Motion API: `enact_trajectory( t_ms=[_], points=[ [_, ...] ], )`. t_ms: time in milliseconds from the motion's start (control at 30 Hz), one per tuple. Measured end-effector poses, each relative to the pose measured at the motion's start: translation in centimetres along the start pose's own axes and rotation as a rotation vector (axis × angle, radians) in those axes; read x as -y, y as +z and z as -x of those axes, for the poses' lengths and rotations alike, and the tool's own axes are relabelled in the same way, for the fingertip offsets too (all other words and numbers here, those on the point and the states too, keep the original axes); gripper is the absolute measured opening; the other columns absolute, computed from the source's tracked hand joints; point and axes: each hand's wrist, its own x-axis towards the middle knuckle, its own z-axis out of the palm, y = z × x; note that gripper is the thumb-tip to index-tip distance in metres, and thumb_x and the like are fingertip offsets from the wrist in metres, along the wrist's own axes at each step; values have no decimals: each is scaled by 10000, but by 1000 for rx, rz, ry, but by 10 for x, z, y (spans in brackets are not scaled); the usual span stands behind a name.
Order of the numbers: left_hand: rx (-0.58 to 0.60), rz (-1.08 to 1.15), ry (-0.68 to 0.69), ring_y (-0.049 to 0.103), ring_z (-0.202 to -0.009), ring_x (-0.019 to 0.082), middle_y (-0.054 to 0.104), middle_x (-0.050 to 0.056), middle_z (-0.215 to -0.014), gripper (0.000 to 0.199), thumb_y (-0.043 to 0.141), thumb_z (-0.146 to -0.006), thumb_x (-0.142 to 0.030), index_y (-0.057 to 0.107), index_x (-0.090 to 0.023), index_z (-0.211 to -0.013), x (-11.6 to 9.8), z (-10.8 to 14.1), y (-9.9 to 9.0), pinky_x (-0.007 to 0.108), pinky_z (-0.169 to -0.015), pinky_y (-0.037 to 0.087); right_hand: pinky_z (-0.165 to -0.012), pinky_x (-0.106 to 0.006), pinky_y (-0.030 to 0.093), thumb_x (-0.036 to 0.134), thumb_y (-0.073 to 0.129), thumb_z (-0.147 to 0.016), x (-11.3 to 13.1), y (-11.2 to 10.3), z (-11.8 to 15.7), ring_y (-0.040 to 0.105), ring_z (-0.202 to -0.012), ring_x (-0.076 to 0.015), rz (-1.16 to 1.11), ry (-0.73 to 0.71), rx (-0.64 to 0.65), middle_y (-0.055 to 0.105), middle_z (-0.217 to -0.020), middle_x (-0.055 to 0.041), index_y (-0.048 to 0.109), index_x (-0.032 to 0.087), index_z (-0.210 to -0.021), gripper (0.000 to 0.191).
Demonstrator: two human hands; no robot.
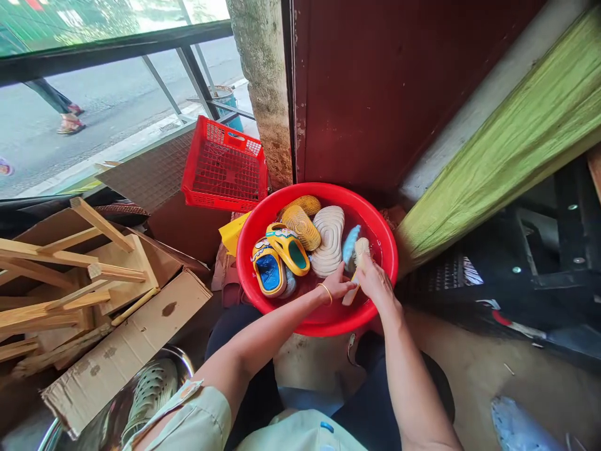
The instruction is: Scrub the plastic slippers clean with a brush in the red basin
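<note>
A red basin holds water and several pieces of footwear. My right hand is closed around a scrubbing brush, whose pale handle points down-left. A beige oval end shows above that hand; whether it belongs to the brush, I cannot tell. Close to the handle, my left hand has its thumb and fingers apart. A light blue piece lies beside the hands. Left of it are a cream sole, a tan sole and a pair of yellow clogs, one with a blue inside.
A red plastic crate stands behind the basin on the left. At left, wooden stools lie in a cardboard box. Below it, a metal bowl holds more footwear. A green curtain hangs at right. A person's feet show outside.
</note>
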Motion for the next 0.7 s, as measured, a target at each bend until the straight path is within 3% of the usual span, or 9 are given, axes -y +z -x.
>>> enact_trajectory(
  t_ms=[133,233,333,467,600,700],
  points=[
    [-52,-183,-45,695,-1080,267,764,93,-1094,854,736,-787,-262,379,-158,-1556,-3,-3,-3,425,-1034,513,-861,-335,521,301,419,-996,2,-1,8,719,-1076,-295,42,-79,143,755,-1162,-151,393,191,-1597,611],
    [-70,-243,-50,652,-1221,291,719,122,-1278,818,740,-767,-255,443,-172,-1525,-5,-3,-7,430,-1102,472,-903,-328,516,317,438,-986,-9,-4,16,707,-1126,-282,33,-88,163,754,-1203,-136,387,194,-1603,631],
    [-79,-245,1,542,-1383,314,590,128,-1491,849,803,-712,-281,496,-198,-1499,-8,1,-9,430,-1188,398,-906,-329,522,331,424,-990,-19,-5,21,705,-1139,-274,7,-73,122,741,-1258,-130,394,208,-1604,627],
    [-33,-216,11,524,-1398,293,558,101,-1520,798,774,-747,-332,504,-224,-1490,-14,5,-7,422,-1203,382,-887,-346,537,377,405,-1001,-27,-5,17,724,-1075,-283,-32,-23,-13,738,-1267,-138,427,216,-1587,609],
    [-12,-178,57,390,-1501,300,446,100,-1605,710,773,-735,-325,570,-207,-1405,-17,2,-3,407,-1251,288,-929,-353,535,376,400,-1007,-28,-3,11,703,-1135,-294,-104,-18,-190,698,-1343,-173,352,140,-1618,657],
    [-44,11,-4,510,-1384,314,568,118,-1471,699,757,-729,-316,560,-179,-1385,-15,-3,-1,415,-1161,395,-913,-341,543,362,418,-1004,-26,0,12,717,-1113,-277,-89,-37,-99,716,-1319,-143,377,193,-1612,633]
  ],
)
